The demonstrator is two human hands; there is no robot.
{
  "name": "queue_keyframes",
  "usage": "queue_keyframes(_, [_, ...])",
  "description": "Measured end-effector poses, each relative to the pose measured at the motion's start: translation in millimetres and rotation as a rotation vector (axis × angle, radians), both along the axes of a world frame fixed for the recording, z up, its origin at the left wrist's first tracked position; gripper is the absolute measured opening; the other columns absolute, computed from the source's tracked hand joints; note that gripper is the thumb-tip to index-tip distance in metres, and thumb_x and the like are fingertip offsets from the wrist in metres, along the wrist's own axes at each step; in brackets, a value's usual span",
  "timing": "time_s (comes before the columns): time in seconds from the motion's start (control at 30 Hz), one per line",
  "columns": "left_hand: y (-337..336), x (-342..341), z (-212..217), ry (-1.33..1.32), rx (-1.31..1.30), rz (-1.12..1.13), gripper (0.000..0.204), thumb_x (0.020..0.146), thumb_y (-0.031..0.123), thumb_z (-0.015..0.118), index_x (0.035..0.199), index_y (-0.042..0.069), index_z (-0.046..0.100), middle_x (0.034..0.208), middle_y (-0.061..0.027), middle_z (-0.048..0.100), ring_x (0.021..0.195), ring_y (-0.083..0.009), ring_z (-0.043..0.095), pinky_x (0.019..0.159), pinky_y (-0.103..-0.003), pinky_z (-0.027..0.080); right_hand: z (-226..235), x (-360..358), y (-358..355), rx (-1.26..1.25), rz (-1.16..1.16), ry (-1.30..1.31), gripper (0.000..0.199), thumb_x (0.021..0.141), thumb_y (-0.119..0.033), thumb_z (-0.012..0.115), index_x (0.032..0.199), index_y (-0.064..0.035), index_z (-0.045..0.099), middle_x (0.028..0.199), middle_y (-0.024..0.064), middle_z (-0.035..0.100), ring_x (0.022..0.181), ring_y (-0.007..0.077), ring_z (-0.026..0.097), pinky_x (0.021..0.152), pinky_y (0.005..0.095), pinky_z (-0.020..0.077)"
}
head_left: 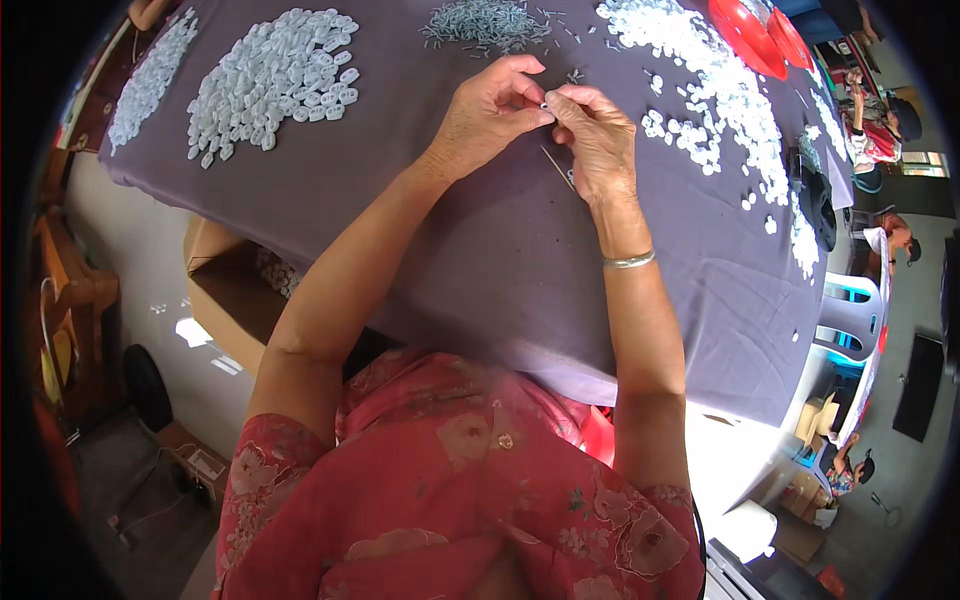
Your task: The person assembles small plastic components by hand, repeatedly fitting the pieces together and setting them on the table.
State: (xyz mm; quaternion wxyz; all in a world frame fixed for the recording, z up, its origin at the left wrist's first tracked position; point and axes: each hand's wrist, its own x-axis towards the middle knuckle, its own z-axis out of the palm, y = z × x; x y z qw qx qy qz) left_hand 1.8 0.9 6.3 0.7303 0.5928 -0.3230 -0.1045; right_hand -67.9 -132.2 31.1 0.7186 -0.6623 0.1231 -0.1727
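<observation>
Work surface: a table under a grey-purple cloth point(480, 250), with other people seated in the room at far right. Left hand point(488, 115) and right hand point(598, 140) meet at the middle of the cloth, fingertips pinched together on one small white plastic piece point(546, 106) — both hands closed on it. A thin stick point(558, 168) lies under the right hand. Far left — a heap of white pieces point(275, 75); far centre, a pile of small grey pins point(487, 24); right, a scattered band of white pieces point(715, 90) beside red dishes point(750, 35)
</observation>
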Motion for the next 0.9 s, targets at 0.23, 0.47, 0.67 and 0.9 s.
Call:
queue_keyframes(0.23, [2.1, 0.2, 6.3, 0.034, 0.036, -0.009, 0.042, 0.081, 0.003, 0.067, 0.121, 0.005, 0.051, 0.084, 0.001, 0.061, 0.076, -0.0054, 0.057, 0.065, -0.02, 0.047, 3.5, -3.5, 5.6, 0.083, -0.027, 0.016, 0.012, 0.082, -0.009, 0.07, 0.089, -0.0014, 0.066, 0.074, 0.0013, 0.061, 0.061, 0.0074, 0.054, 0.054, 0.0204, 0.0449])
queue_keyframes(0.47, [2.8, -0.1, 8.4, 0.077, 0.046, 0.001, 0.035, 0.084, 0.003, 0.062, 0.118, 0.005, 0.052, 0.083, -0.0011, 0.061, 0.073, -0.0073, 0.058, 0.063, -0.021, 0.048, 16.9, -3.0, -31.2, -0.152, -0.048, 0.156, 0.013, 0.085, -0.009, 0.064, 0.094, -0.0002, 0.066, 0.078, 0.0044, 0.064, 0.061, 0.007, 0.055, 0.05, 0.0186, 0.0458])
queue_keyframes(0.67, [-2.8, 3.1, 1.8, 0.061, 0.096, 0.049, 0.03, 0.084, 0.006, 0.061, 0.113, 0.008, 0.053, 0.086, -0.0031, 0.061, 0.073, -0.0081, 0.059, 0.06, -0.023, 0.049, 18.0, 7.5, -83.6, -0.624, -0.174, 0.4, 0.017, 0.078, -0.017, 0.066, 0.088, -0.0037, 0.069, 0.068, 0.0033, 0.064, 0.055, 0.0074, 0.058, 0.046, 0.0224, 0.05])
queue_keyframes(0.9, [-2.9, 4.2, -5.2, 0.072, 0.073, 0.049, 0.024, 0.084, 0.006, 0.061, 0.108, 0.005, 0.056, 0.083, -0.0029, 0.061, 0.071, -0.0077, 0.058, 0.06, -0.023, 0.05, 30.8, 34.6, -73.8, -0.762, -0.13, 0.718, 0.018, 0.078, -0.021, 0.068, 0.077, -0.0034, 0.067, 0.064, -0.0002, 0.059, 0.052, 0.0053, 0.053, 0.045, 0.02, 0.0456])
